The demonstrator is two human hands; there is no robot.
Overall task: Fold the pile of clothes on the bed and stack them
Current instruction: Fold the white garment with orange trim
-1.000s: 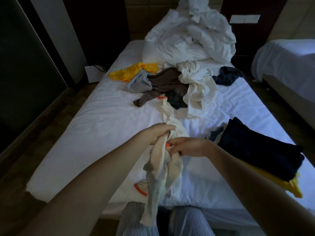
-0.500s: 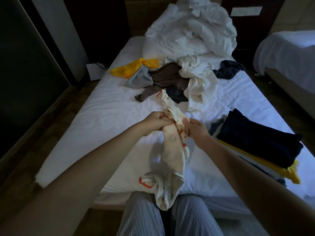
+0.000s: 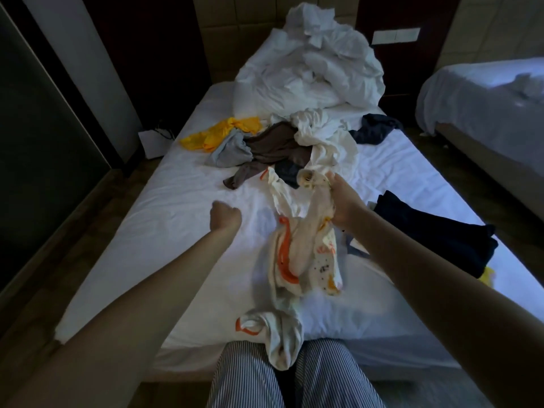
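The only container I can see is a white bag (image 3: 150,142) on the floor at the left of the bed (image 3: 164,219), with a dark cord at its top; what it holds cannot be seen.

The right hand (image 3: 344,201) grips the upper end of a cream garment (image 3: 297,254) with orange trim and a small print. The cloth hangs from that grasp, lies bunched on the sheet near the foot of the bed and drops over the edge between the person's knees in striped trousers (image 3: 250,375). The left hand (image 3: 225,214) hovers over the sheet to the left of the garment, clenched in a fist around nothing, apart from the cloth.

Further up the bed lies the unfolded pile: a yellow piece (image 3: 220,134), a grey piece (image 3: 232,148), a brown piece (image 3: 273,148), a white piece (image 3: 323,139) and a navy piece (image 3: 374,132) off to the right. The folded stack (image 3: 435,231) sits near the right edge, dark cloth on top, a strip of yellow at its near corner. The person's right forearm covers its near-left end, and how many pieces it holds is hard to tell.

A crumpled white duvet (image 3: 312,63) is heaped at the head against a padded headboard (image 3: 232,33). The room is dim, with a dark floor. A second bed (image 3: 485,98) on the right is cut off by the frame, and a pale switch plate (image 3: 396,36) is on the wall.
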